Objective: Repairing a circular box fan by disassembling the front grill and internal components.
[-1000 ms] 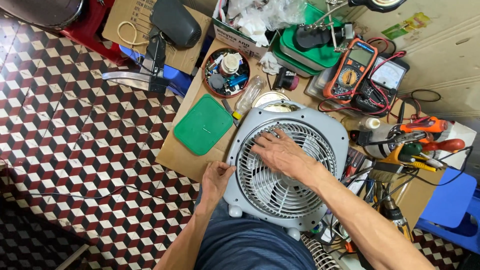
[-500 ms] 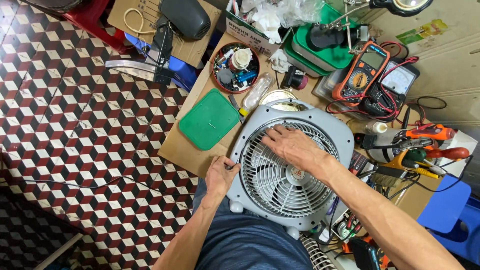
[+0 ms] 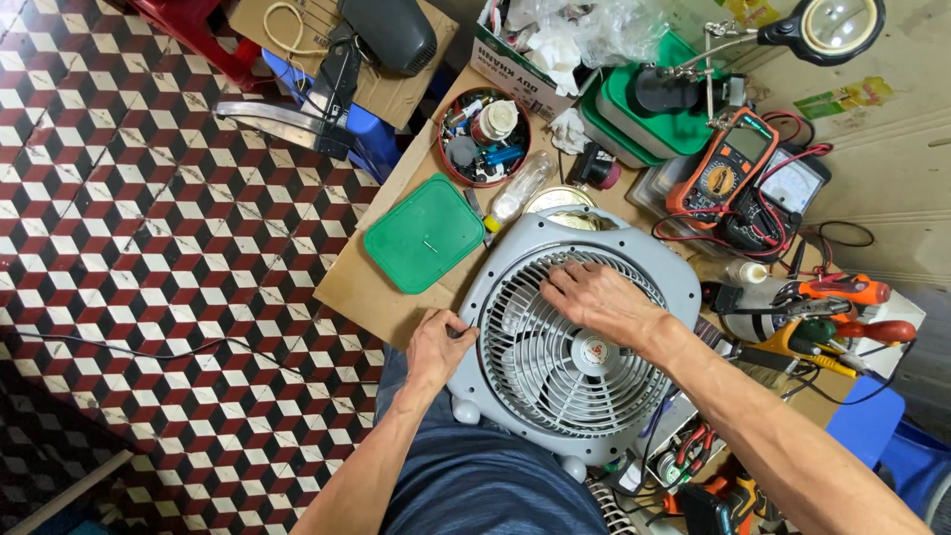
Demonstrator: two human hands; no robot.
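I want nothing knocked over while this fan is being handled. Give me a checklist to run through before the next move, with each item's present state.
1. Left hand has a grip on the fan edge: ok, fingers curl on its left rim.
2. Right hand steadies the fan: ok, palm flat on the front grille.
3. Fan lies flat, grille up: ok.
4. Room around the fan: not ok, the green lid, a plastic bottle and screwdrivers crowd its sides.
5. Fan unplugged: cannot tell, its cord and plug are not visible.
6. Blades at rest: ok, they show sharp behind the grille.
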